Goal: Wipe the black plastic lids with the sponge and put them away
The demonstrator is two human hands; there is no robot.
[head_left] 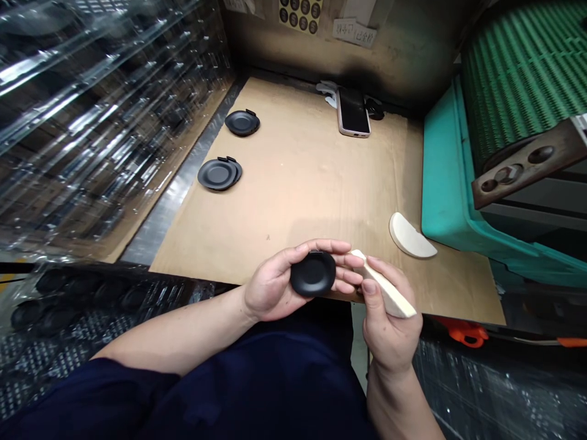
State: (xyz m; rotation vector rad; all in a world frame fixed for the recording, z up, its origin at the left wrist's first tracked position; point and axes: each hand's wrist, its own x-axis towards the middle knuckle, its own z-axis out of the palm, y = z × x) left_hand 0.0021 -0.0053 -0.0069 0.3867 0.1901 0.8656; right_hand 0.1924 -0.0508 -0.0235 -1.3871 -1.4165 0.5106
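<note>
Left hand [275, 282]: grip around black oval lid [313, 274]. Right hand [392, 333]: grip clenched on white sponge [389, 289]. Both at counter's [298, 171] near edge.

Left grip [279, 282] holds a black dish [313, 274], right grip [389, 333] a cream pad [391, 292].

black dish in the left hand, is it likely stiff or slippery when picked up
The black dish is probably stiff: its rim holds a clean oval in the left hand. It may be somewhat slippery, as its surface looks smooth. Its shallow form suggests it's light.
</note>
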